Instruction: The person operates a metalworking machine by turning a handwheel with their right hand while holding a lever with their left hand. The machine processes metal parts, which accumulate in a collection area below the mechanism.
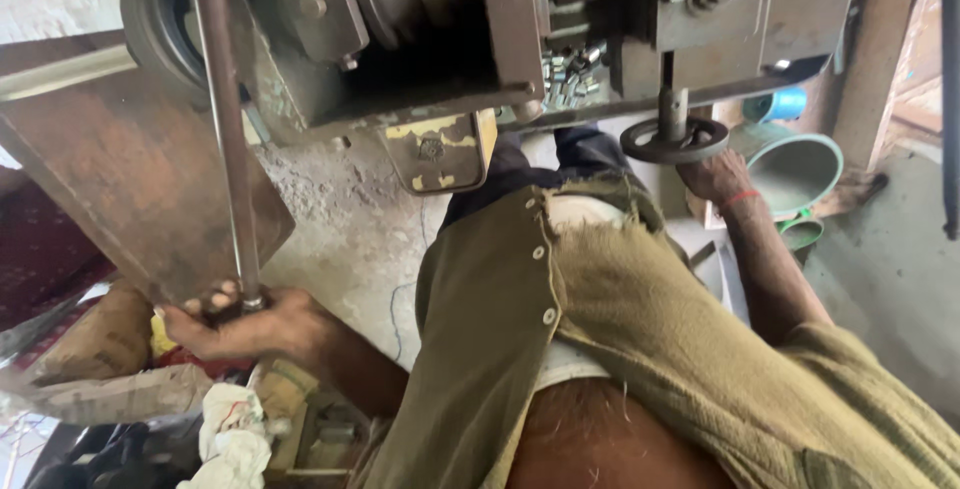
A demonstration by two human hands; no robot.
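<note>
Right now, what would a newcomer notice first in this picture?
A big rusty machine fills the top. The left hand grips the lower end of a long metal bar at lower left, and the right hand rests at a small round handwheel under the machine.

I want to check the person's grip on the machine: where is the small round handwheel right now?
In the head view, the handwheel hangs under the machine's right end, upper right of centre, with the right hand at its lower rim, left of a green basin.
</note>
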